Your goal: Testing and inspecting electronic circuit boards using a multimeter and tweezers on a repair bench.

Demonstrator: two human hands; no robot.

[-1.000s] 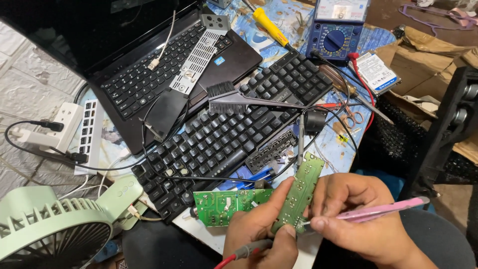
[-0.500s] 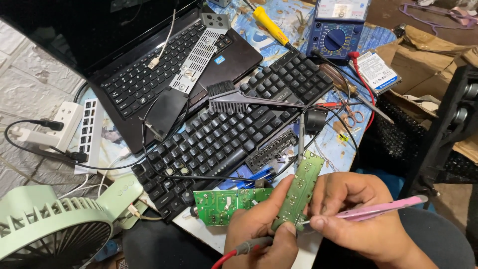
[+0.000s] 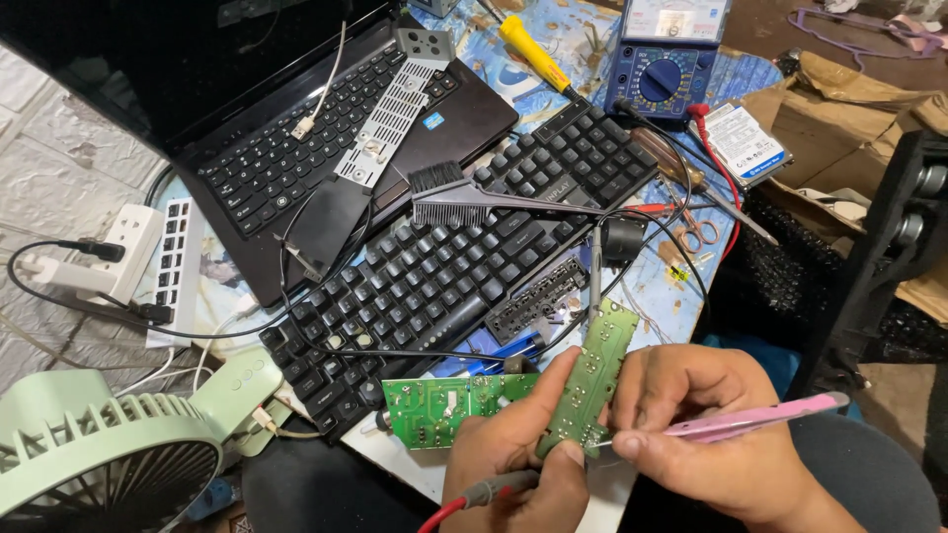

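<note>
The left hand point(image 3: 513, 459) is closed around the lower end of a narrow green printed circuit strip point(image 3: 591, 375), thumb pressed on its face near the bottom edge, and the same hand also pins a grey probe with a red lead point(image 3: 494, 489) against the palm. The right hand point(image 3: 721, 434) pinches a pair of pink metal tweezers point(image 3: 755, 417) in a closed grip, their tip resting at the strip's lower edge, just beside the left thumb. The strip stands tilted up from the hands, its top end near a thin grey rod point(image 3: 595, 266) and above a second, wider green circuit board point(image 3: 454, 403) lying flat at the table edge. Behind these sits a black desktop keyboard point(image 3: 444, 276) with a black brush point(image 3: 464, 197) across it, then an open black laptop point(image 3: 326, 148); a blue multimeter point(image 3: 664, 74) and a yellow-handled screwdriver point(image 3: 533, 49) lie further back, and a pale green desk fan point(image 3: 109, 454) stands to the left. The likely trouble is slippage: with 2 things in 1 hand, the strip could twist or drop onto the flat board or off the edge. A metal tweezer tip working that close could bridge neighbouring solder points or scratch a trace, and the thumb on the board's face may smear the contacts. The loose black cables point(image 3: 326, 326) trailing across the keyboard could snag the strip's upper end.
</note>
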